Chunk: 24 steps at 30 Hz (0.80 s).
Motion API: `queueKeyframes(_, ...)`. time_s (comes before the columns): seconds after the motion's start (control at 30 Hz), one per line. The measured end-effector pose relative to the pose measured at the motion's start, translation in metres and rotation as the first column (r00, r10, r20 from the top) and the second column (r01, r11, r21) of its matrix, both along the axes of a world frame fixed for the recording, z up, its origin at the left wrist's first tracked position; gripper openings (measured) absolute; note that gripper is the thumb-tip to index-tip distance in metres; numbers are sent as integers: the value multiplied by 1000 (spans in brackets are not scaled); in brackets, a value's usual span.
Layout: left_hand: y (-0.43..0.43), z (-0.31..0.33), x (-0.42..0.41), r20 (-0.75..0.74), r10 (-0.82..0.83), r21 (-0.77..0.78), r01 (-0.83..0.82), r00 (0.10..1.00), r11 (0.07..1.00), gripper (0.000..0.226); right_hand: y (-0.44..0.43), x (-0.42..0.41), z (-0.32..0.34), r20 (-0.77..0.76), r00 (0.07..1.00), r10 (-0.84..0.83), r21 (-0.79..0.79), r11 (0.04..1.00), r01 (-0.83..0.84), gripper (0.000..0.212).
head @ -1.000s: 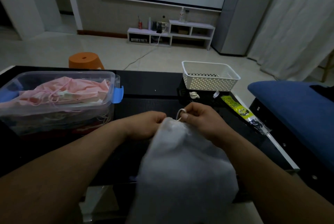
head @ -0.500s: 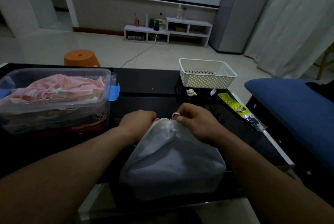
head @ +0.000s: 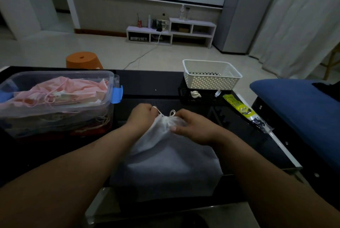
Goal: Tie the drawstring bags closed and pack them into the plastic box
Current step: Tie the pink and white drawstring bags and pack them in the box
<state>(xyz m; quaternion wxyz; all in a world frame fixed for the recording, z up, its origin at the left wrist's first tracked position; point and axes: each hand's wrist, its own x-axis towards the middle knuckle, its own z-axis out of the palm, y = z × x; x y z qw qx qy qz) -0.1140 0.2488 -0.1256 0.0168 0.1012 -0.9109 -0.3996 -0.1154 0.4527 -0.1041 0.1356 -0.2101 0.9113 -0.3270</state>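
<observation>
Cinching the white drawstring bag at six o'clock: left hand curls round the cord to pull, right hand pinches the gathered neck as anchor; plastic box at ten o'clock.

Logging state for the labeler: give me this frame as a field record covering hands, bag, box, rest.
left hand: grip on the drawstring, which runs from the bag neck
right hand: grip on the gathered neck of the white bag
bag mouth: cinched; whether it is knotted cannot be told
bag place: on the black table, near edge, outside the box
plastic box: on the left, no lid on, pink bags on top
other: white basket and yellow packet on the right
</observation>
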Motion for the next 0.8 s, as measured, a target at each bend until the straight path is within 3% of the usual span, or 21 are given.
queueKeyframes(0.07,-5,14,-2,26,-26,103,23,999,994,33,-3,-7,5,-48,999,-15,-18,1000,14,15)
queueKeyframes(0.2,-17,44,4,-28,-64,390,70,998,918,22,6,-29,21,-41,989,-140,-102,986,136,10)
queueKeyframes(0.23,-19,48,5,-118,-27,339,66,993,939,27,6,-36,25,-43,986,-162,-115,981,156,9)
queueKeyframes(0.3,-12,54,14,-421,10,73,23,907,997,27,8,-50,31,-54,976,-209,-149,969,199,8)
queueKeyframes(0.33,-8,54,18,-543,-66,-60,40,837,997,20,5,-60,35,-77,970,-229,-157,964,215,8)
queueKeyframes(0.37,-2,50,23,-573,-183,-174,100,799,980,15,2,-68,36,-106,963,-249,-153,961,231,7)
queueKeyframes(0.4,3,44,25,-502,-300,-261,188,811,947,15,-3,-78,39,-148,952,-266,-143,959,246,8)
queueKeyframes(0.47,11,19,25,-146,-470,-400,382,871,833,27,-10,-96,42,-232,925,-301,-139,951,275,11)
queueKeyframes(0.53,10,-10,18,195,-518,-514,536,833,669,44,-15,-111,42,-284,902,-325,-160,944,290,14)
queueKeyframes(0.57,7,-20,14,293,-520,-526,590,802,613,51,-16,-115,40,-318,891,-325,-159,945,288,13)
queueKeyframes(0.63,0,-32,5,355,-524,-516,630,774,581,59,-15,-114,37,-383,869,-314,-155,949,274,10)
queueKeyframes(0.73,-4,-36,1,338,-521,-537,615,784,577,61,-6,-84,28,-469,846,-253,-193,964,182,3)
queueKeyframes(0.8,-4,-41,4,300,-534,-569,598,790,565,61,4,-53,12,-544,823,-163,-127,986,111,9)
